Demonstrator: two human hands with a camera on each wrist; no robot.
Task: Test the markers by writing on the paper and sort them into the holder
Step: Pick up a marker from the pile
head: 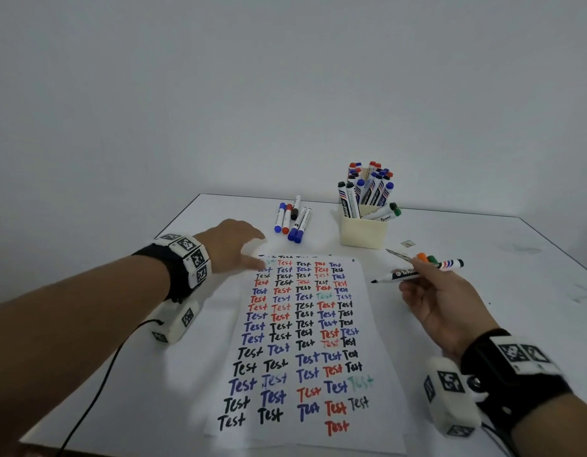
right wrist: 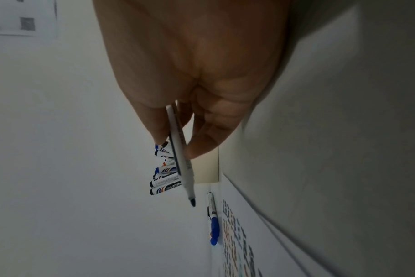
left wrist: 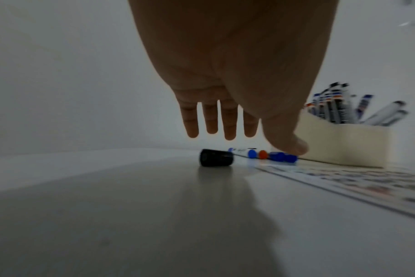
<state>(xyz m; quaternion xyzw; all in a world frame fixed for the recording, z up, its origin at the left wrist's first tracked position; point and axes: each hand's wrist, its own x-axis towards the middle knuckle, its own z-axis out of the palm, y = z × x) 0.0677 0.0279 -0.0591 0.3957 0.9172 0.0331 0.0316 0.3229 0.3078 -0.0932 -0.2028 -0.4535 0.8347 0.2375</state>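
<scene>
Fingers of the left hand stretch straight and slightly spread, palm down, above the table at the far left corner of the paper; this hand holds nothing. From the left wrist view its fingertips hang just above a loose black cap lying on the table, apart from it. The left forearm reaches forward and a little to the right from the near left edge.

The right hand sits to the right of the paper, palm turned up, fingers curled round an uncapped black marker. That marker lies nearly level, its bare tip pointing left toward the paper's right edge and clear of the sheet.

Beyond the paper, 5 capped markers lie side by side on the table. The cream holder stands to their right, crowded with markers. Rows of "Test" in black, blue, red and green cover the paper.
</scene>
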